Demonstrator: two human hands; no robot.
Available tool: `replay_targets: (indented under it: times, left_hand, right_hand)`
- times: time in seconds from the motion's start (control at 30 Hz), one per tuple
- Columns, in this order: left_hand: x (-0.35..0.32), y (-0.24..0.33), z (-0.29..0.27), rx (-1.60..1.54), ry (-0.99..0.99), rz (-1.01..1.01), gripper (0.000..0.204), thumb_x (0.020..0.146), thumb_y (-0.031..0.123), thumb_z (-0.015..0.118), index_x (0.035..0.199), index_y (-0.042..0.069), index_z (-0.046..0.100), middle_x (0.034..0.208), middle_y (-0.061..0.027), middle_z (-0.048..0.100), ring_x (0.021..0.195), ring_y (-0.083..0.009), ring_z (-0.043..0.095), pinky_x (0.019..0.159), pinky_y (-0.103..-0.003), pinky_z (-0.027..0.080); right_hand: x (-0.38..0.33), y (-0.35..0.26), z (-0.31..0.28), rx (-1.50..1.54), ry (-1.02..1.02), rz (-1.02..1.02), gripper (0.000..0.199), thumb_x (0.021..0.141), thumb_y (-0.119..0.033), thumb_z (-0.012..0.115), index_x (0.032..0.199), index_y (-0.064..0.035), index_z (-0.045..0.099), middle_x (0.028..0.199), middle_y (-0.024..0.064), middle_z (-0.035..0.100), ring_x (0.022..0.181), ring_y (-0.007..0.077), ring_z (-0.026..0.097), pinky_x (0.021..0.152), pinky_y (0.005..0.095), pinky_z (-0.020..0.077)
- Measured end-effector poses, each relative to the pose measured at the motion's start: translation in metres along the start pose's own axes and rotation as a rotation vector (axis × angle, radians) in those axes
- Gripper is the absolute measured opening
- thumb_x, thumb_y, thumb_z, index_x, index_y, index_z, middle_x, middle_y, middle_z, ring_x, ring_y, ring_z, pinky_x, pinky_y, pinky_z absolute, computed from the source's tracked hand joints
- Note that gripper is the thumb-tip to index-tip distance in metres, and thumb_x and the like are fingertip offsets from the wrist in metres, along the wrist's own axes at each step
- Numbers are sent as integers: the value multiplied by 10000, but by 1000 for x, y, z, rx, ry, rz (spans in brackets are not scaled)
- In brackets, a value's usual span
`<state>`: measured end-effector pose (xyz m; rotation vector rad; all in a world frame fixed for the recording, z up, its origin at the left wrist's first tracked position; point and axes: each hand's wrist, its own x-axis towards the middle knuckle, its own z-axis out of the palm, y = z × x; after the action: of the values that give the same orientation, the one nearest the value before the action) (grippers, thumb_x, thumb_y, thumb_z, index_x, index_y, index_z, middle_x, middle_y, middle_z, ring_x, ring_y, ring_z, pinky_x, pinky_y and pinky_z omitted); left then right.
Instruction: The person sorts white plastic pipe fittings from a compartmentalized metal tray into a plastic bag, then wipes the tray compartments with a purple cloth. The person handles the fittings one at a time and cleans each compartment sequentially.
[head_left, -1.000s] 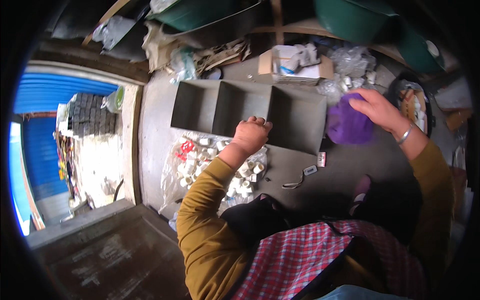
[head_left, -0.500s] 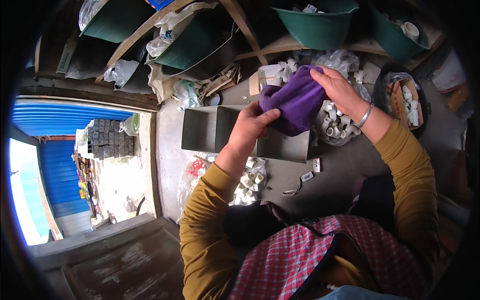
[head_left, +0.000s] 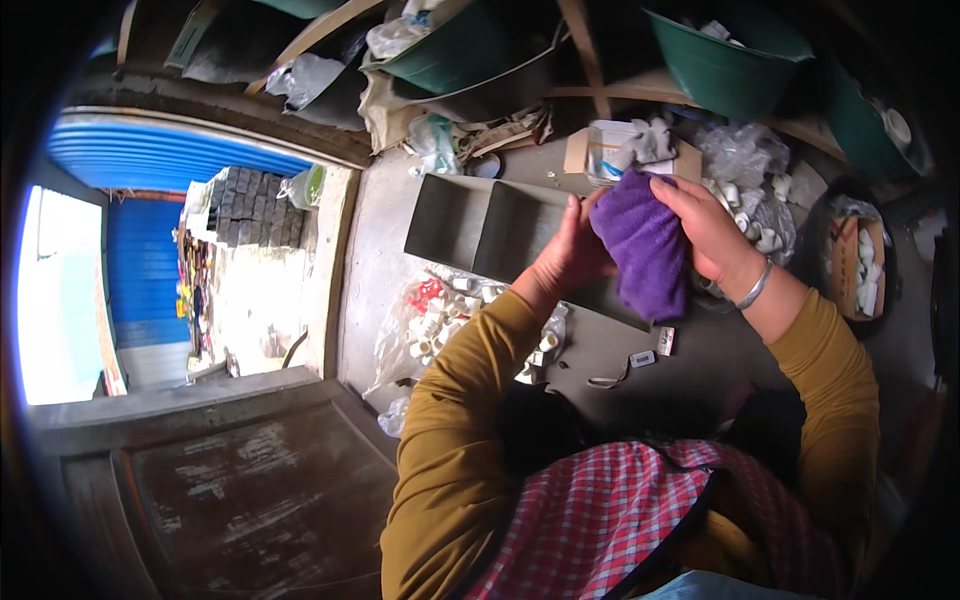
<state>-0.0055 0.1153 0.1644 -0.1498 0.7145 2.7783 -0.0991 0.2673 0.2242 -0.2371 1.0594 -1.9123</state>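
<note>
A purple cloth (head_left: 642,250), bunched into a thick fold, hangs between my two hands above a grey divided box. My right hand (head_left: 708,228) grips its upper right side, thumb on top, a silver bracelet on the wrist. At its left side, my left hand (head_left: 574,248) is closed on the cloth, thumb pointing up; its fingers are partly hidden behind the fabric. The grey box (head_left: 481,232) lies below, its left compartments showing and its right part covered by my hand and the cloth.
White pipe fittings (head_left: 428,335) in a clear bag lie left of the box, more (head_left: 765,238) to the right. An open carton (head_left: 577,152) with grey gloves (head_left: 648,142) stands behind. Green tubs (head_left: 725,60) line a shelf. A doorway opens left beside a brown wooden panel (head_left: 225,490).
The cloth, spread wider before, is now gathered into a narrower fold. My hands have come closer together, and the whole view has shifted and turned slightly.
</note>
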Motion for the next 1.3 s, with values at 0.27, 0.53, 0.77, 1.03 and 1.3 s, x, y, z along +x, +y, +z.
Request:
replay_targets:
  times: [0.27, 0.53, 0.77, 1.03, 1.3]
  left_hand:
    - [-47, 83, -37, 449, 360, 82, 283, 754, 148, 587, 992, 1, 544, 875, -65, 586, 810, -139, 556, 744, -271, 454]
    - [-123, 197, -180, 699, 1306, 699, 306, 712, 174, 619, 949, -14, 573, 822, -86, 607, 730, -172, 564, 690, -284, 459]
    - [-71, 211, -267, 1238, 1645, 676, 471, 643, 245, 708, 1013, -1, 554, 950, -201, 602, 901, -330, 577, 805, -373, 439]
    - [-22, 137, -275, 1245, 1202, 113, 443, 710, 189, 663, 1073, 0, 495, 960, -136, 589, 880, -238, 582, 752, -350, 470]
    - [-42, 189, -299, -86, 1030, 908, 106, 774, 31, 419, 835, 28, 506, 800, -89, 539, 723, -261, 601, 462, -345, 509]
  right_hand:
    - [37, 75, -86, -1365, 306, -409, 447, 809, -208, 577, 1169, -5, 407, 1061, 169, 530, 972, 289, 522, 833, 335, 416]
    - [47, 163, -131, -1476, 670, -215, 680, 699, -161, 647, 1247, 40, 299, 1233, 249, 383, 1151, 369, 366, 982, 383, 290]
    - [55, 181, -128, -1473, 803, -210, 584, 698, -27, 565, 1235, -20, 337, 1183, 231, 414, 1097, 379, 404, 940, 399, 329]
    - [50, 183, -144, -1514, 798, -263, 554, 696, -11, 538, 1221, -31, 362, 1147, 238, 436, 1089, 383, 406, 930, 401, 335]
    - [52, 178, -137, -1550, 796, -216, 585, 689, 8, 556, 1233, -32, 342, 1170, 237, 410, 1097, 384, 397, 935, 397, 333]
